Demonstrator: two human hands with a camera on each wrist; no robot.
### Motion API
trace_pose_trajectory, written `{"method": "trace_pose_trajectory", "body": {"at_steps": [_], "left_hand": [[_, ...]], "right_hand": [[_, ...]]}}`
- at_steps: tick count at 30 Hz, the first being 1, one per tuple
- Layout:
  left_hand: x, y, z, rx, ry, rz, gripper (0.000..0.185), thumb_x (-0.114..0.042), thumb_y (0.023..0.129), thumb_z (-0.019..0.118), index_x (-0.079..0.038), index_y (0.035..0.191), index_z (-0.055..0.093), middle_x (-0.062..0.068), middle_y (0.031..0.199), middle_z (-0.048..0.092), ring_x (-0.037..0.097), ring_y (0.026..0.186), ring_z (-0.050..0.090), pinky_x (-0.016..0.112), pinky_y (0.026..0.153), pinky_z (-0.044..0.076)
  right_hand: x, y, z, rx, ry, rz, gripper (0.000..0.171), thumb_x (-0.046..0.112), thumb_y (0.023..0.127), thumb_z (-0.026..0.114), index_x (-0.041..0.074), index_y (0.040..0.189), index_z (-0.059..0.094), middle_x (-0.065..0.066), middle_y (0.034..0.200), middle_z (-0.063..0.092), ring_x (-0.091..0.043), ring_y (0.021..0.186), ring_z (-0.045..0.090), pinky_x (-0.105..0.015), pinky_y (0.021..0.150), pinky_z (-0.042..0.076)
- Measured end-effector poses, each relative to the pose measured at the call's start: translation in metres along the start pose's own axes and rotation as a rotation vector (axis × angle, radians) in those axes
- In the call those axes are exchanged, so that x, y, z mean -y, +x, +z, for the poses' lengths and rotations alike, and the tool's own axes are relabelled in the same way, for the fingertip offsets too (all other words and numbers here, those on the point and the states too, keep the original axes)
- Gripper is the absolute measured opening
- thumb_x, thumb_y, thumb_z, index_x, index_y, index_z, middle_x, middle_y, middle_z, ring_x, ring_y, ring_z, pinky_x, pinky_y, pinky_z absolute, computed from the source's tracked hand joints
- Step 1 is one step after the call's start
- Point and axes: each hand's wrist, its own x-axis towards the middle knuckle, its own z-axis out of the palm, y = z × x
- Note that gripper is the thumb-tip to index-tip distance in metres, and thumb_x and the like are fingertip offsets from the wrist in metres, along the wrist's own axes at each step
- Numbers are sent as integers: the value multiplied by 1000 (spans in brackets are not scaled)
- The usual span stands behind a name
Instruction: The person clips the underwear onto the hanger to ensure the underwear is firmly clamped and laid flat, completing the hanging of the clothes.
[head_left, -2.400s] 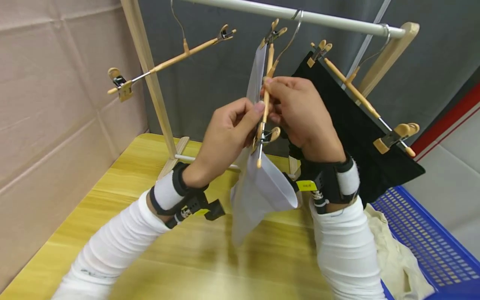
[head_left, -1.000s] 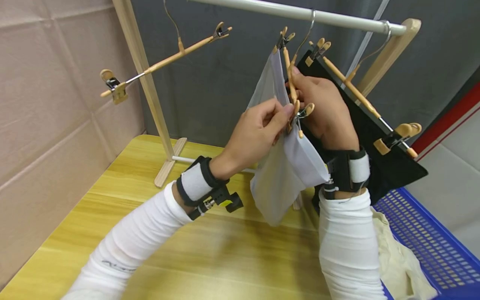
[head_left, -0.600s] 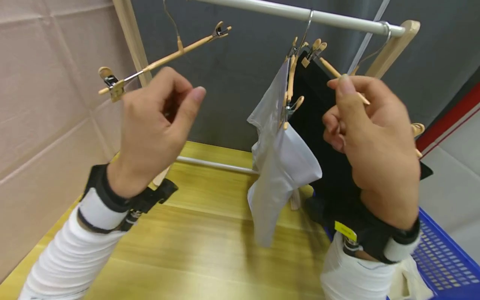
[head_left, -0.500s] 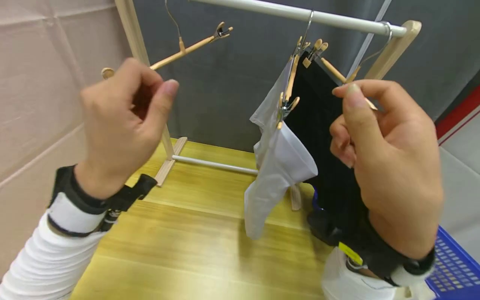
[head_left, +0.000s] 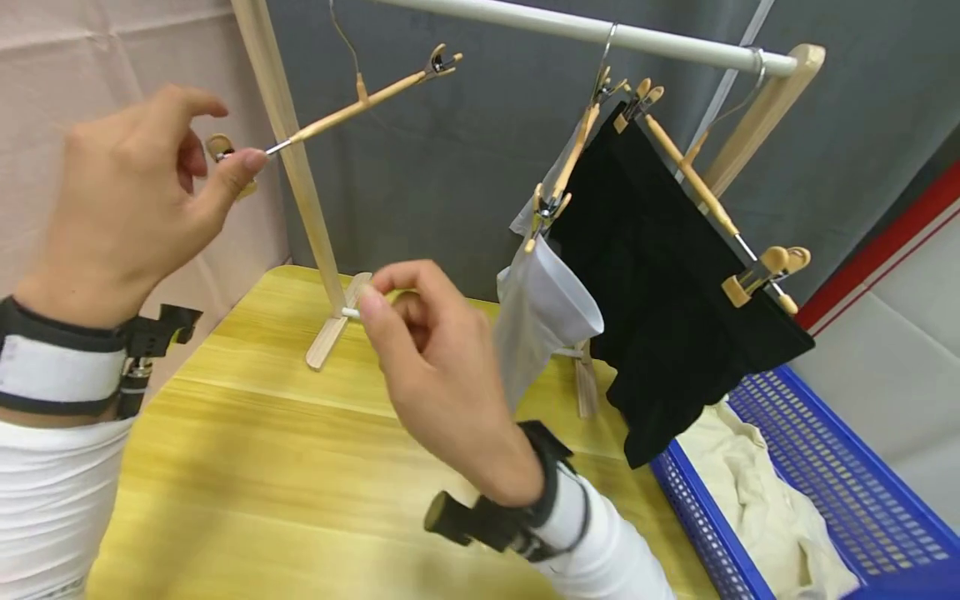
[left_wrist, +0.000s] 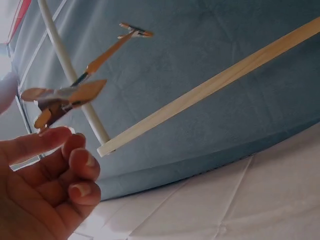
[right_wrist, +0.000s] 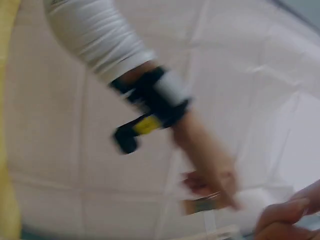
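An empty wooden clip hanger (head_left: 352, 90) hangs from the rail (head_left: 600, 33) at the upper left. My left hand (head_left: 225, 137) is raised at its near clip (head_left: 221, 148), fingers spread and loosely bent, thumb beside the metal rod. In the left wrist view the fingertips (left_wrist: 55, 137) sit just under the clip (left_wrist: 65, 97), apart from it. My right hand (head_left: 386, 292) hovers mid-frame over the table, loosely curled and holding nothing. A white garment (head_left: 540, 325) hangs clipped to a second hanger (head_left: 562, 167), with a black garment (head_left: 667, 283) beside it.
The rack's wooden post (head_left: 288, 150) stands just right of my left hand. The yellow table (head_left: 262, 467) lies below. A blue basket (head_left: 825, 467) with cream cloth (head_left: 765, 492) sits at the lower right. The right wrist view is blurred and shows my left forearm (right_wrist: 155, 100).
Both hands have let go of the hanger with the white garment, which now hangs on the rail. My left hand moved up left to the empty hanger's clip; my right hand swung left and down.
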Motion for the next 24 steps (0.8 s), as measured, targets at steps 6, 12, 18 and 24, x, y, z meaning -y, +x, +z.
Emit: {"method": "trace_pose_trajectory", "body": {"at_steps": [6,12,18,24], "left_hand": [[-11,-4,10,45,-26,66,42,-31,96,59,8,108,63,17,67,55,22,52,48,30,52,33],[-23,-5,19,-11,-65,92,22,-15,92,66,6,89,72,14,63,55,19,50,47,27,50,31],[-27,-6,29,-148,-124,57,27,-21,93,65,2,82,74,15,62,54,25,49,48,30,50,29],[-31,-3,32,-191,-119,26,26,-21,93,65,1,82,74,16,61,53,29,50,49,35,50,30]], "right_hand": [[-14,39,31,-93,267,136,19,12,99,52,-6,101,55,-7,61,45,-20,52,41,-26,47,32],[-36,65,43,-198,451,309,20,10,100,51,-9,103,58,-6,64,46,-14,55,41,-21,51,36],[-41,98,49,-202,580,476,36,29,101,49,-1,113,65,-2,63,43,-10,50,38,-20,46,27],[-29,128,51,-199,624,409,25,23,97,58,-1,93,62,-3,63,42,-10,48,34,-21,46,24]]}}
